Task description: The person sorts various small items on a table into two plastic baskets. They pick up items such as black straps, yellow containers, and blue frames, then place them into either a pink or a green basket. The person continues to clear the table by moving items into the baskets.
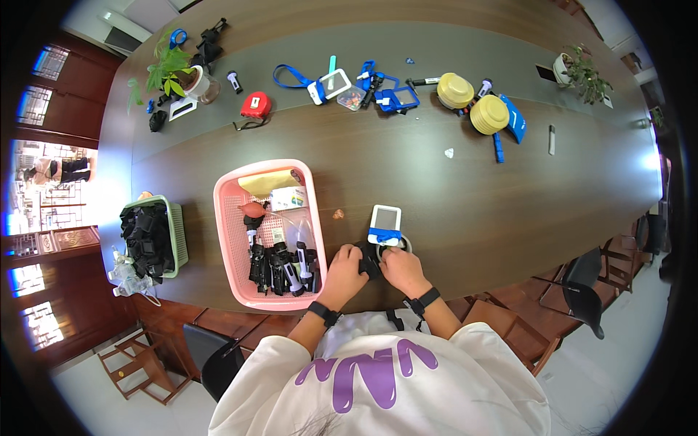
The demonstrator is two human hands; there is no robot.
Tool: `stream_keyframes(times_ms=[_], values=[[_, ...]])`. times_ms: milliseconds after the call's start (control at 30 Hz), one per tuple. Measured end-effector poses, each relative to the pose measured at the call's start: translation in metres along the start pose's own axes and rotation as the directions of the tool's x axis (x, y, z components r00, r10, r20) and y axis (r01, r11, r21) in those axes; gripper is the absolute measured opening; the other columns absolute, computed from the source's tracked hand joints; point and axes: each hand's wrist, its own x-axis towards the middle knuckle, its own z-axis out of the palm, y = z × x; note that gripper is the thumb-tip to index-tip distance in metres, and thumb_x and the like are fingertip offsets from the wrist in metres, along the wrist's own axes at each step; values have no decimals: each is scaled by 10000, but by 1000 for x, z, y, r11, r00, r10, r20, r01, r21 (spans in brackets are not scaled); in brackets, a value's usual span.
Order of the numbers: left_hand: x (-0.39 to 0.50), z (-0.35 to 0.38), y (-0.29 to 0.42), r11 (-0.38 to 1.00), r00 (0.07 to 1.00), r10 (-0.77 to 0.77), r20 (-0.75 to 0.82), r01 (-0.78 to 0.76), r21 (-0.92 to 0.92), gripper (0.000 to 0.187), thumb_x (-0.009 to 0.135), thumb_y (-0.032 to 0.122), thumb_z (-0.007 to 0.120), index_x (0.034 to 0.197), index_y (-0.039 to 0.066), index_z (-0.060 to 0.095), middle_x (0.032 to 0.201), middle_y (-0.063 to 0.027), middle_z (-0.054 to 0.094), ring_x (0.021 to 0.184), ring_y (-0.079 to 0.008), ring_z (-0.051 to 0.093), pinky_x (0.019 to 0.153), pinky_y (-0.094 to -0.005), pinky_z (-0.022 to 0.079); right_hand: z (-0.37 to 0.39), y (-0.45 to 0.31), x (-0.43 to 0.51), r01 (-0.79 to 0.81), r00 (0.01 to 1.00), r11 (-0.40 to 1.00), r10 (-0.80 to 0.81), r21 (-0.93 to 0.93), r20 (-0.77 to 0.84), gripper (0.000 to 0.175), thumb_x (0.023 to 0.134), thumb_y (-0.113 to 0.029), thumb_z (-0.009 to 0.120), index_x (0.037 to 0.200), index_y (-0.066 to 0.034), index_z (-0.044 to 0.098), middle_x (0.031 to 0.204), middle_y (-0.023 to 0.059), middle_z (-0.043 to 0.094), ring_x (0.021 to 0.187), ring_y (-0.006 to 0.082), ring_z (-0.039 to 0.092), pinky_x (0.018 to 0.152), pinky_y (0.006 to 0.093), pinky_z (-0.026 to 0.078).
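Note:
At the near side of the table, my left hand (346,272) grips the left side of a small black object (370,261), perhaps a pouch or folded strap. My right hand (403,269) is at its right side with the fingers curled; what they hold is hidden. Just beyond the right hand sits a round, pale-rimmed item (408,246), partly covered. A white badge holder (386,218) with a blue lanyard (385,235) wrapped round its lower end lies against it. Both wrists wear black bands.
Left of my hands stands a pink plastic basket (222,234) with flashlights (292,278), a red rubber bulb (253,210) and a box. Farther left is a green basket (179,234) of black straps. Across the table lie a red tape measure (256,104), badge holders and yellow foot pumps (489,114).

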Motion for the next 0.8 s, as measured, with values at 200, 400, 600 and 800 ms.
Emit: stream_keyframes(times_ms=[200,400,600,800], values=[[-27,-5,4,948,991,-124,-54,102,-303,404,707,13,747,1036,37,514,1213,-153,531,1081,-326,605,904,-393,559,-4,-10,-14,-63,983,862,139,503,-116,324,933,-330,661,1102,-54,638,1010,173,686,945,368,670,824,440,531],[-39,15,2,685,990,-137,-22,78,-724,603,755,-53,722,1269,75,433,1378,-133,410,1270,-263,490,958,-390,538,6,3,-11,-141,988,475,7,869,156,417,1016,-270,585,1300,35,591,1166,97,674,1045,155,616,933,309,490],[-53,-11,21,648,967,-145,-208,-66,-759,900,766,33,831,1508,56,322,1589,-143,266,1453,-286,329,1153,-419,388,-33,-29,2,-178,981,336,-13,925,193,301,1021,-201,563,1236,4,610,1114,39,651,977,117,618,872,275,505],[-75,-64,-6,701,924,-101,-369,-197,-685,918,770,132,844,1525,28,334,1586,-170,302,1462,-285,336,1178,-399,338,-37,-98,25,-209,962,263,-117,942,246,258,1027,-243,548,1176,-34,570,1048,33,642,926,114,642,813,267,536]])
